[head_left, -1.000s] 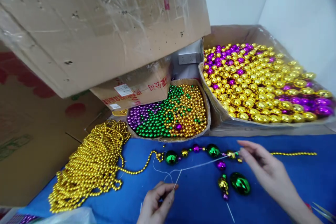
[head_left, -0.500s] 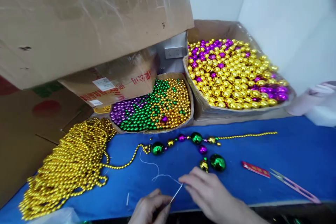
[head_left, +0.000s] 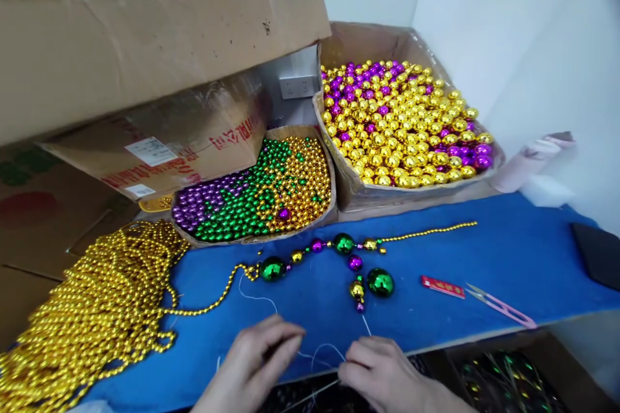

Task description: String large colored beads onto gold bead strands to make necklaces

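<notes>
My left hand (head_left: pixel 256 361) is closed in a pinch above the front of the blue cloth; whatever its fingertips hold is too small to make out. Opposite it, my right hand (head_left: pixel 380 371) pinches a white thread (head_left: pixel 325 346), which loops between both hands. A thin white length (head_left: pixel 367 324) sticks up past the right knuckles toward a short drop of gold and purple beads (head_left: pixel 357 290). That drop hangs off a strand of green, gold and purple balls (head_left: pixel 317 246). One big green ball (head_left: pixel 380 282) lies beside it. Thread also runs from the strand's left end behind my left hand.
Gold bead chains (head_left: pixel 97 297) are heaped at left. Behind stand cartons of small beads (head_left: pixel 261 200) and larger gold and purple balls (head_left: pixel 402 122). A red packet (head_left: pixel 442 286), pink-handled thread snips (head_left: pixel 504 308) and a black flat object (head_left: pixel 598 255) lie at right.
My hands have moved apart, and the thin white stick between them no longer shows there. The thread now loops to my right hand. The view has shifted right, showing a box below the table edge.
</notes>
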The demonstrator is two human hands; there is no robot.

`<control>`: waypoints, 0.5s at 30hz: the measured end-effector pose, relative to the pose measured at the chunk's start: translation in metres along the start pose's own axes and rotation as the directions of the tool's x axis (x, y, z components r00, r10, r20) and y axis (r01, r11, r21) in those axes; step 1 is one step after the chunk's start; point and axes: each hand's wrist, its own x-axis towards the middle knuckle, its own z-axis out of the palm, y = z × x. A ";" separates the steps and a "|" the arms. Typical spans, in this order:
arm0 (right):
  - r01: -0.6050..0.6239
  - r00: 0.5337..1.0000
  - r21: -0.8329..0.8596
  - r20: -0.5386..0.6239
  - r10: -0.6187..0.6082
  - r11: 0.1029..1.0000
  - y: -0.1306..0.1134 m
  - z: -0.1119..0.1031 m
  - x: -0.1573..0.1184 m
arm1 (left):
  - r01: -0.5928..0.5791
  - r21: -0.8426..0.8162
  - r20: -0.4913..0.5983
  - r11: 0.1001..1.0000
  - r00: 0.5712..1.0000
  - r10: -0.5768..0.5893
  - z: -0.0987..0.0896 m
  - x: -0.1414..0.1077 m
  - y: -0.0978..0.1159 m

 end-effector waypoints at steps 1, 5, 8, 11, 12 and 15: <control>-0.003 1.000 0.027 -0.021 0.003 1.000 0.002 0.002 -0.004 | 0.001 -0.004 -0.026 1.000 1.000 -0.001 -0.002 0.010 -0.002; -0.015 0.996 0.156 -0.083 0.028 0.988 0.007 0.009 -0.015 | -0.074 0.014 -0.059 0.997 0.995 0.075 0.009 0.054 -0.004; -0.009 0.992 0.226 -0.117 0.036 0.974 0.012 0.011 -0.020 | -0.184 0.122 0.000 0.975 0.983 0.185 0.034 0.086 -0.004; -0.016 0.986 0.281 -0.154 0.062 0.960 0.016 0.014 -0.023 | -0.264 0.334 0.065 0.905 0.964 0.257 0.059 0.115 -0.002; -0.030 0.985 0.296 -0.155 0.079 0.955 0.016 0.015 -0.024 | -0.278 0.396 0.085 0.875 0.960 0.266 0.066 0.123 -0.001; -0.076 0.985 0.340 -0.118 0.123 0.937 0.018 0.016 -0.028 | -0.296 0.486 0.126 0.822 0.955 0.269 0.079 0.141 0.000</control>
